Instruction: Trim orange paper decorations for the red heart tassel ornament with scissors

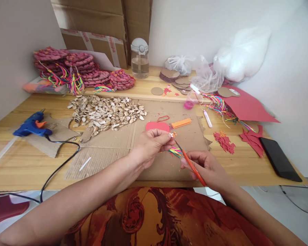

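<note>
My left hand is closed in a pinch on a small orange scrap at its fingertips, just in front of a red foam heart with a cord loop. A short bundle of rainbow threads lies under the fingers. My right hand is wrapped round orange-handled scissors, whose dark blades point up-left at the pinched scrap. An orange foam strip lies just beyond, on the cardboard sheet.
A heap of pale seed shells lies at centre left. A blue glue gun with black cable sits at left. Finished red decorations, a water bottle, plastic bags, red paper, red scraps and a phone surround the sheet.
</note>
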Demonstrator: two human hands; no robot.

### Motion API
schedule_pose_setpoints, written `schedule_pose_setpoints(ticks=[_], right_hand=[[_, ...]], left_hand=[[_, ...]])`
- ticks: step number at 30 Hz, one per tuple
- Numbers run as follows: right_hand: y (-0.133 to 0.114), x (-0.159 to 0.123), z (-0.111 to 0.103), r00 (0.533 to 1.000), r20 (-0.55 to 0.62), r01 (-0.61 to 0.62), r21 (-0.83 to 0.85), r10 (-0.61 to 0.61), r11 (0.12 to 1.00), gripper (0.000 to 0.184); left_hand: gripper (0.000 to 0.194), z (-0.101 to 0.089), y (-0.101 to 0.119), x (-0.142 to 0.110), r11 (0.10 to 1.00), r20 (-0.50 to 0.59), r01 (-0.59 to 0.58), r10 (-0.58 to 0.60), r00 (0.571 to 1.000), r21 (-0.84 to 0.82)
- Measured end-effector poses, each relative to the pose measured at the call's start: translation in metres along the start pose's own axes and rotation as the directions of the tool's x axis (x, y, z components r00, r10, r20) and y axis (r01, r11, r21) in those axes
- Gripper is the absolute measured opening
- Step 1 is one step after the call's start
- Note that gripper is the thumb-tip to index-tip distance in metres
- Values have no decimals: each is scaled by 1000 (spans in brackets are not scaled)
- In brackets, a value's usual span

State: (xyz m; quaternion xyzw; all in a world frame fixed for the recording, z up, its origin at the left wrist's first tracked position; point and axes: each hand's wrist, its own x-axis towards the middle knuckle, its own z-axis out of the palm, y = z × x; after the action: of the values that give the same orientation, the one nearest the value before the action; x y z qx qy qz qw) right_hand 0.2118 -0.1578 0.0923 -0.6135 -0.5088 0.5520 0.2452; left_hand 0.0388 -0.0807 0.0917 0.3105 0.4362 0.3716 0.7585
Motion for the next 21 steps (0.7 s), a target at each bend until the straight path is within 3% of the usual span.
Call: schedule_pose_setpoints(ticks=[8, 21], right_hand=[[-9, -1, -17, 995, 89, 56, -133, -44, 990, 33], [-21, 2, -28, 990, 94, 134, -387, -105, 912, 47]], left_hand=[[6, -1, 2, 0, 998, 31, 46, -48, 998, 47], [7, -3, 6, 3, 994, 36, 72, -75, 997, 77]])
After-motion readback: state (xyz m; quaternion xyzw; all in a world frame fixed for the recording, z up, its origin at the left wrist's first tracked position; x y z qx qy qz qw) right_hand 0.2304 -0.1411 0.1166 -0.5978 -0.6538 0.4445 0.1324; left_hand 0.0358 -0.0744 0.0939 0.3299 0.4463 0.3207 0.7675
